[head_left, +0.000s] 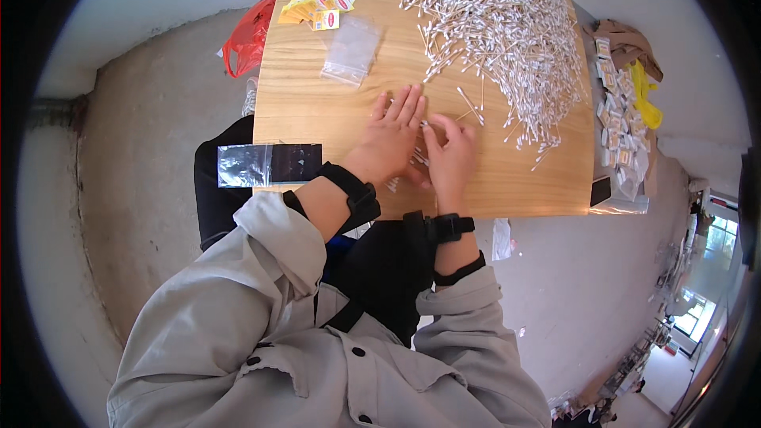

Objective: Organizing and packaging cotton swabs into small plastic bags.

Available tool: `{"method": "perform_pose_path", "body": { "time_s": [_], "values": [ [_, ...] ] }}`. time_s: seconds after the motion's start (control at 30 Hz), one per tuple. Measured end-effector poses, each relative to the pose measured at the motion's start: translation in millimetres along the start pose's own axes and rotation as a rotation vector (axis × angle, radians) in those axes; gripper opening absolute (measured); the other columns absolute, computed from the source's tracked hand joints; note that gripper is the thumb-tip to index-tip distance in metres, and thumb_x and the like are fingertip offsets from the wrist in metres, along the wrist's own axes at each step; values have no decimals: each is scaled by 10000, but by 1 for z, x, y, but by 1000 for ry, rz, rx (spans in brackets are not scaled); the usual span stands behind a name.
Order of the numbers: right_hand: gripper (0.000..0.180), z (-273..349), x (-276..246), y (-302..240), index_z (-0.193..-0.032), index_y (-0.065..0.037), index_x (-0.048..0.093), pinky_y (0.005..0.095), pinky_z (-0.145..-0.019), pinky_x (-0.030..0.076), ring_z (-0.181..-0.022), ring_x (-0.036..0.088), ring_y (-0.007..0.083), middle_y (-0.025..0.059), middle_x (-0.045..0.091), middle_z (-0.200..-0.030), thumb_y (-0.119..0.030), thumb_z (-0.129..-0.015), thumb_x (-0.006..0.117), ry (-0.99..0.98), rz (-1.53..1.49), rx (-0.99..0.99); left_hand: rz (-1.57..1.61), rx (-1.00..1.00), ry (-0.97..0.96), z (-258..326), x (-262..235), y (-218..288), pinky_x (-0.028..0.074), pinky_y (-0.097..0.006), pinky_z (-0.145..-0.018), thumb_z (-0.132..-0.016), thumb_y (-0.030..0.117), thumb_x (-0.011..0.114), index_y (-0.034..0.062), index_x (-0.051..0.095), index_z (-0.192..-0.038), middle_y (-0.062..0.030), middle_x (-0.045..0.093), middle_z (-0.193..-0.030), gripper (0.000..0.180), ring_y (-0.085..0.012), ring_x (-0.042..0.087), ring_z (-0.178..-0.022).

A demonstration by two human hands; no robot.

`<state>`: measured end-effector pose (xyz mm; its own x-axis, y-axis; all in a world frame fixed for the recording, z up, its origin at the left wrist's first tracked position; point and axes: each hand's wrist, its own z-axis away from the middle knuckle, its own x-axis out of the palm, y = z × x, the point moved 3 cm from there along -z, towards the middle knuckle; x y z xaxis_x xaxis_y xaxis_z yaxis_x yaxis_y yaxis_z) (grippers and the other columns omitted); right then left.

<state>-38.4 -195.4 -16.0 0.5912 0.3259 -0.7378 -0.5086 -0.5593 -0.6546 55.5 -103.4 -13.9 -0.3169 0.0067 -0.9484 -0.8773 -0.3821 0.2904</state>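
Observation:
My left hand [388,141] lies flat near the table's front edge, fingers stretched out and close together, over a few cotton swabs whose white tips stick out from beneath it. Right beside it, my right hand [451,154] has thumb and forefinger pinched at a white swab tip [424,124]. More swabs [420,157] show in the gap between the two hands. A couple of loose swabs [472,105] lie just beyond my right hand. From the far edge down the right side spreads a large heap of cotton swabs [507,32].
A clear zip bag [351,49] and small yellow-and-white cards [317,12] lie at the far left. A dark phone-like slab [296,164] with a clear bag overhangs the left edge. Small packed boxes [618,123] sit beyond the right edge; a red plastic bag [250,36] hangs at left.

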Motion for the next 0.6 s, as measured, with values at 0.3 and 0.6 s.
{"method": "perform_pose_path", "body": {
  "time_s": [0.3,0.6],
  "values": [
    [119,-16,6,10,-908,-83,685,361,-674,488,-740,588,261,126,557,-859,-99,-792,704,-140,-107,-70,65,142,78,27,-3,-10,87,-497,-1168,-444,718,734,-38,207,-1469,-189,156,-1564,1378,-304,129,-1460],
    [168,-2,6,12,-1028,-32,643,338,-734,473,-812,566,228,113,559,-893,-94,-875,613,149,-243,17,-43,150,59,27,-12,-8,54,-510,-1168,-495,776,654,-13,223,-1480,-170,159,-1567,1333,-276,114,-1464]
  ]
}}
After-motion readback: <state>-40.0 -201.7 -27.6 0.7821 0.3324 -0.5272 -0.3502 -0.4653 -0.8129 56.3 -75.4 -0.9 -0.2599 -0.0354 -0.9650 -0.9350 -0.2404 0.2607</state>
